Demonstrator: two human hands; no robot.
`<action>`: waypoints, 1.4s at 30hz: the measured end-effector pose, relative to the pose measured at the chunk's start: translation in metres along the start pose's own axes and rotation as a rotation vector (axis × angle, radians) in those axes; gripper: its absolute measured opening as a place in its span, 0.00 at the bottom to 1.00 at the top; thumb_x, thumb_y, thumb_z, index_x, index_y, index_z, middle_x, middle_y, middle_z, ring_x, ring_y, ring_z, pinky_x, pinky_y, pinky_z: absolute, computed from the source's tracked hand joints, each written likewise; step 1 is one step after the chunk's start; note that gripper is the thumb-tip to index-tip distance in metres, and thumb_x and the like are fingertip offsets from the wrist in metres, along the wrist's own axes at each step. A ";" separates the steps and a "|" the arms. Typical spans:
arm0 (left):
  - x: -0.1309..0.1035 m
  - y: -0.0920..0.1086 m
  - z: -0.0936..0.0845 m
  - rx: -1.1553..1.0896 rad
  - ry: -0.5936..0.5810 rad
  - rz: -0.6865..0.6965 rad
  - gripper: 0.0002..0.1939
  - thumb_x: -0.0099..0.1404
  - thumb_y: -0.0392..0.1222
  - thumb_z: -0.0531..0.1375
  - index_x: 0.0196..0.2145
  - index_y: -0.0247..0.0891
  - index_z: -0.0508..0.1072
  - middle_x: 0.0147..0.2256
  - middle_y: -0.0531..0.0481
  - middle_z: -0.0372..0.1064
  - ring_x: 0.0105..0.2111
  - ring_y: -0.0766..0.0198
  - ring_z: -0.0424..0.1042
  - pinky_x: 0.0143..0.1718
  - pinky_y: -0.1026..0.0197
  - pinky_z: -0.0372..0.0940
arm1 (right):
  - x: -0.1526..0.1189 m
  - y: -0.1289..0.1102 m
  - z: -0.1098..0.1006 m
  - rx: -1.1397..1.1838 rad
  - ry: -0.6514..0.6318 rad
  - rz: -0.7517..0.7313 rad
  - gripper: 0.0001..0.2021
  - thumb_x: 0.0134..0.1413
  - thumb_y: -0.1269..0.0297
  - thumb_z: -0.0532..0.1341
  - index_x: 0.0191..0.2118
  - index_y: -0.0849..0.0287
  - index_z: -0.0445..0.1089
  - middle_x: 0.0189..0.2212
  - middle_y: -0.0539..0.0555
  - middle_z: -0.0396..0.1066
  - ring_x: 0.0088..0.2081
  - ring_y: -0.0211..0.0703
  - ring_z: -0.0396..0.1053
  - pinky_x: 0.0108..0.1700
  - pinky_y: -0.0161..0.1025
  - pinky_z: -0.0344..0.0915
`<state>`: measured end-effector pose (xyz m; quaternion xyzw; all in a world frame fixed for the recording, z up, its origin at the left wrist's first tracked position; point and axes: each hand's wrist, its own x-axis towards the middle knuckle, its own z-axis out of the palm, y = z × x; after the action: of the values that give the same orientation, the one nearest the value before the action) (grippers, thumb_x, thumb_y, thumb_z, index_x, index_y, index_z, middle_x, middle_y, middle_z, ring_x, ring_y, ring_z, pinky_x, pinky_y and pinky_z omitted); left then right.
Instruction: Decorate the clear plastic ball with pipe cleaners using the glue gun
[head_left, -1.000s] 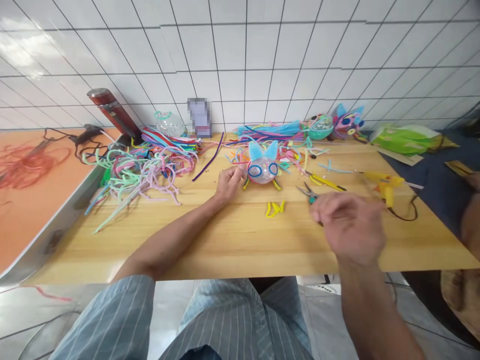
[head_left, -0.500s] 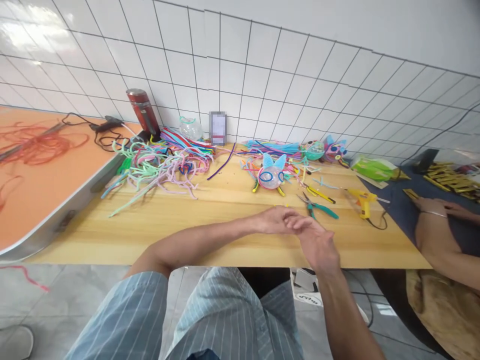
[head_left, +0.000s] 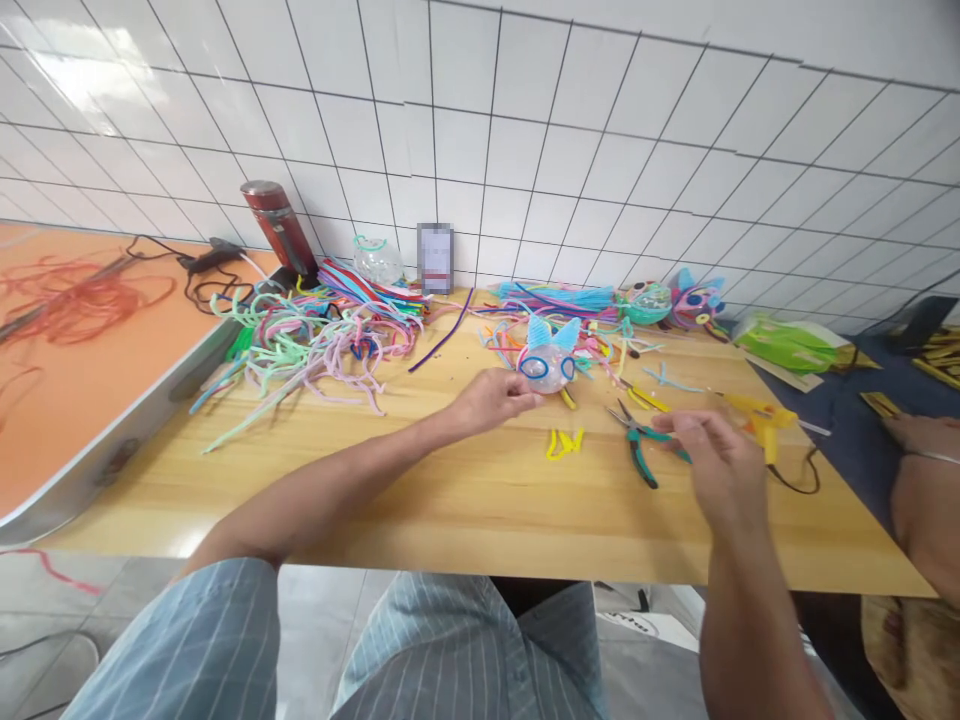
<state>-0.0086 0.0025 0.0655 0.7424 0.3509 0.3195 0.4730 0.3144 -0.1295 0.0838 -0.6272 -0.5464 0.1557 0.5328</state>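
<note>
My left hand [head_left: 493, 400] has its fingers closed at the lower left of a clear ball [head_left: 555, 372] with light-blue pointed ears and dark-blue eye rings. My right hand [head_left: 716, 455] is over the right part of the table, its fingers bent near the handles of the teal pliers [head_left: 641, 455]; whether it touches them is unclear. Between the hands, a bent yellow piece [head_left: 564, 444] lies on the wood. Just behind the right hand are a yellow cutter [head_left: 645, 399] and a yellow glue gun [head_left: 765, 422].
Tangled pastel pipe cleaners [head_left: 307, 350] cover the table's left. Behind stand a red flask [head_left: 279, 228], a phone [head_left: 436, 258] and a clear bowl [head_left: 377, 260]. A green packet [head_left: 791, 345] and a person's hand [head_left: 922, 435] are at right.
My hands have moved apart, the left to the eared ball and the right towards the pliers and glue gun. The bent yellow piece now shows fully. The view has shifted slightly.
</note>
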 end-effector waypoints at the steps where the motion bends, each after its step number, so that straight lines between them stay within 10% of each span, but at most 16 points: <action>1: -0.001 -0.007 -0.016 0.063 0.023 -0.025 0.23 0.67 0.57 0.68 0.22 0.40 0.71 0.20 0.57 0.64 0.23 0.67 0.59 0.28 0.62 0.54 | 0.012 0.006 -0.012 -0.097 -0.024 -0.019 0.25 0.64 0.33 0.70 0.36 0.52 0.85 0.34 0.55 0.86 0.29 0.51 0.79 0.31 0.46 0.75; 7: -0.012 -0.042 -0.078 0.432 0.122 -0.097 0.16 0.57 0.52 0.79 0.37 0.43 0.83 0.31 0.51 0.76 0.30 0.59 0.73 0.35 0.60 0.66 | 0.077 0.031 -0.051 -0.476 0.002 -0.300 0.25 0.61 0.30 0.72 0.32 0.49 0.84 0.26 0.56 0.81 0.24 0.52 0.72 0.27 0.46 0.57; 15: 0.025 -0.062 -0.019 0.181 0.081 0.085 0.49 0.61 0.50 0.79 0.74 0.42 0.65 0.70 0.32 0.70 0.64 0.41 0.77 0.69 0.37 0.72 | 0.090 0.040 0.069 0.002 0.135 -0.135 0.16 0.66 0.45 0.72 0.49 0.51 0.82 0.45 0.59 0.85 0.44 0.55 0.82 0.45 0.49 0.77; 23: 0.056 -0.089 0.006 -0.075 0.068 0.193 0.60 0.57 0.52 0.83 0.78 0.42 0.59 0.79 0.29 0.58 0.81 0.27 0.56 0.82 0.29 0.55 | 0.058 0.078 0.094 -0.015 -0.192 -0.303 0.32 0.65 0.47 0.74 0.70 0.51 0.73 0.67 0.66 0.77 0.62 0.66 0.80 0.57 0.62 0.83; 34: 0.057 -0.099 0.006 -0.073 0.032 0.176 0.67 0.54 0.63 0.83 0.81 0.45 0.55 0.79 0.29 0.58 0.79 0.28 0.60 0.81 0.26 0.56 | 0.056 0.074 0.100 -0.267 -0.348 -0.328 0.43 0.68 0.42 0.72 0.80 0.50 0.61 0.73 0.66 0.72 0.73 0.70 0.72 0.68 0.68 0.76; 42: 0.056 -0.093 0.003 0.080 0.041 0.129 0.44 0.54 0.56 0.84 0.62 0.40 0.74 0.61 0.36 0.77 0.63 0.36 0.76 0.70 0.34 0.71 | 0.051 0.059 0.112 -0.224 -0.400 -0.299 0.46 0.68 0.48 0.72 0.83 0.51 0.55 0.71 0.66 0.74 0.70 0.67 0.76 0.68 0.66 0.76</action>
<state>0.0045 0.0753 -0.0140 0.7751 0.3244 0.3502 0.4139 0.2763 -0.0207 0.0112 -0.5514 -0.7411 0.1347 0.3587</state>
